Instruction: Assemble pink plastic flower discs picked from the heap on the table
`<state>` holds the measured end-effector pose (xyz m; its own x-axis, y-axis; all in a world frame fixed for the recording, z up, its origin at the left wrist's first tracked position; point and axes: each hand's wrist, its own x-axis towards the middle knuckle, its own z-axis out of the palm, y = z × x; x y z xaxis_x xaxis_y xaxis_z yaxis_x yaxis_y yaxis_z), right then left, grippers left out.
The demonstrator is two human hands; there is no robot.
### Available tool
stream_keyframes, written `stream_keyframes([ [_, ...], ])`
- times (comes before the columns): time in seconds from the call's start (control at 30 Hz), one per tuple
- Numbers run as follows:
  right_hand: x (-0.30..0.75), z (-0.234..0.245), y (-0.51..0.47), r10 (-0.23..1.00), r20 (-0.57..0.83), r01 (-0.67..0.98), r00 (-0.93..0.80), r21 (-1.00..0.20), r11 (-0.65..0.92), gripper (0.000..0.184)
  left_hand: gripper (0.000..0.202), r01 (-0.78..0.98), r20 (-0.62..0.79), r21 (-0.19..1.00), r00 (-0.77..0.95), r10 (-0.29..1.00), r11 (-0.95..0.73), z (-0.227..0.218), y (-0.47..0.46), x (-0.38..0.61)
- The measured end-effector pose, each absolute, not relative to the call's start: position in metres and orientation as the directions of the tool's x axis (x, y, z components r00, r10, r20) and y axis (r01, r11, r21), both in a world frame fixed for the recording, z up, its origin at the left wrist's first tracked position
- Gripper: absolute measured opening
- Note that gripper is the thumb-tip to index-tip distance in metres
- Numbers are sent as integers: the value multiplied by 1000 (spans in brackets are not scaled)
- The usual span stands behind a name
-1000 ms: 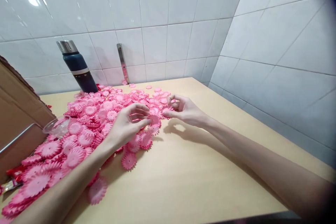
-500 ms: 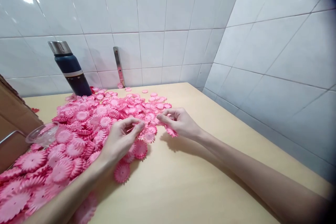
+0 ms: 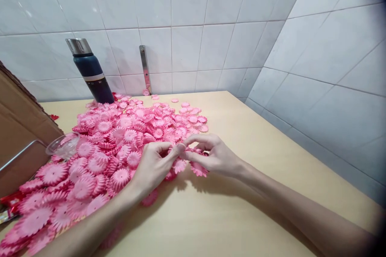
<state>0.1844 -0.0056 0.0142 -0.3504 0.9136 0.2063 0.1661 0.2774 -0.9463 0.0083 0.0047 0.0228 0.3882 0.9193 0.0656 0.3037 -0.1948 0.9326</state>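
Observation:
A big heap of pink paper flower cut-outs (image 3: 99,144) covers the left half of a light wooden table (image 3: 241,192). My left hand (image 3: 153,166) and my right hand (image 3: 211,156) meet fingertip to fingertip at the heap's near right edge. Both are closed in a pinch on pink flower pieces (image 3: 193,164) held between them, just above the table. Some petals stick out below my right palm. How many pieces are in the pinch I cannot make out.
A dark blue flask with a steel cap (image 3: 90,72) stands at the back by the white tiled wall. A brown cardboard box (image 3: 21,128) and a clear plastic cup (image 3: 63,146) sit at the left. A metal bracket (image 3: 145,68) is fixed to the wall.
Both hands came together from apart and drew back from the heap toward me, each pinching flower pieces. The camera view shifted slightly.

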Motion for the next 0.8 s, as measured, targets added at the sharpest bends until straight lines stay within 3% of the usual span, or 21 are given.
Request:
stream_keyframes([
  [0.23,214,16,12,974,225,129,-32,-965,227,32,23,228,87,955,392,916,-188,26,10,4],
  [0.4,218,14,18,976,191,173,-109,-963,208,34,26,167,52,978,392,919,-126,30,11,5],
  [0.6,221,20,18,973,181,190,-144,-960,207,35,21,353,160,880,409,898,-317,55,23,7],
  [0.8,224,52,31,947,66,310,-313,-936,168,33,43,467,287,759,384,877,-453,68,57,16],
])
